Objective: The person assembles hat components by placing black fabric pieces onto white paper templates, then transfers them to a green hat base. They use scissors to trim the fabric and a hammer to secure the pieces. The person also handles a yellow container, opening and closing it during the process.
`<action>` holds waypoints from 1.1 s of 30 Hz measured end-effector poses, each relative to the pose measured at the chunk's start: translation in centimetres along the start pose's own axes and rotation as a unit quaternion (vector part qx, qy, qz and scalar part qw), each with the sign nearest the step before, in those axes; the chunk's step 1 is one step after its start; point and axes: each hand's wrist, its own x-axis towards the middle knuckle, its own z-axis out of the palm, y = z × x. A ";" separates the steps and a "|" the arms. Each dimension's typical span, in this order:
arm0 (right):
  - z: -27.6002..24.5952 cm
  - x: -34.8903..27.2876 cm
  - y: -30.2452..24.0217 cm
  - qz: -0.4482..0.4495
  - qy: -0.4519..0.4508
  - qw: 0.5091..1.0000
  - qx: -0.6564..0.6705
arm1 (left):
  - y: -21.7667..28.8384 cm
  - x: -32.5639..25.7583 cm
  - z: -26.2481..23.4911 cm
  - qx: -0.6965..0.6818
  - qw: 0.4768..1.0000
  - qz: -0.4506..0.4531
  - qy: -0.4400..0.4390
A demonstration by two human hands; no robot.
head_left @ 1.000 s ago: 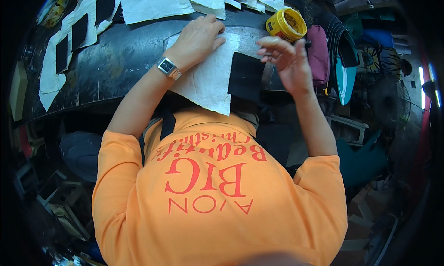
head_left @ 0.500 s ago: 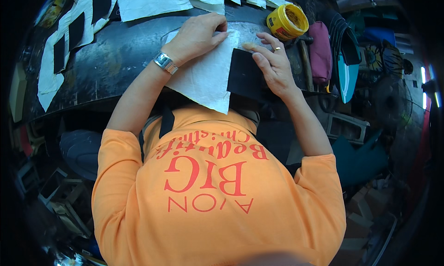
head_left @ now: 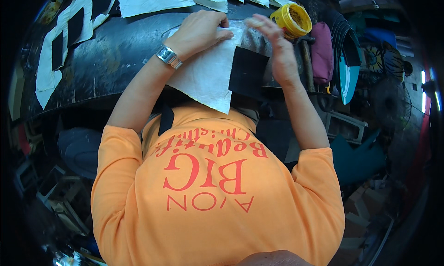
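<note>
My left hand (head_left: 199, 33) rests on a white cloth piece (head_left: 206, 76) with its fingers curled and its thumb at the cloth's upper edge. The cloth lies flat, its pointed lower end hanging over the table's near edge. A square black piece (head_left: 249, 71) adjoins its right side; I cannot tell which overlaps which. My right hand (head_left: 280, 48) is raised beside the black piece, its outstretched fingers blurred and pointing up-left. Close to those fingers, a yellow tub (head_left: 291, 21) of brownish-yellow paste stands tilted in view. Nothing shows in the right hand.
White cloth strips with black pieces (head_left: 75, 28) lie at the table's left. More white cloths (head_left: 155, 1) spread along the back. Right of the tub are a wooden-handled tool (head_left: 306, 62), a maroon pouch (head_left: 322, 53) and stacked dark and teal pieces (head_left: 347, 58). The dark table (head_left: 120, 58) curves across.
My right hand has moved up, away from the black piece and toward the yellow tub, its fingers now closer together. My left hand stays on the white cloth.
</note>
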 end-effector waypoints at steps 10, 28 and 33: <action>-1.6 -1.9 -2.2 -0.040 0.031 0.998 0.048 | 0.8 0.8 -1.5 -0.193 0.960 0.156 0.128; 2.2 -5.3 -0.7 -0.143 -0.147 0.797 -0.568 | -0.5 3.3 -1.5 -0.171 0.964 0.104 0.173; 2.3 -6.8 -0.8 -0.125 -0.170 0.820 -0.532 | -0.9 3.1 -1.3 -0.169 0.963 0.103 0.185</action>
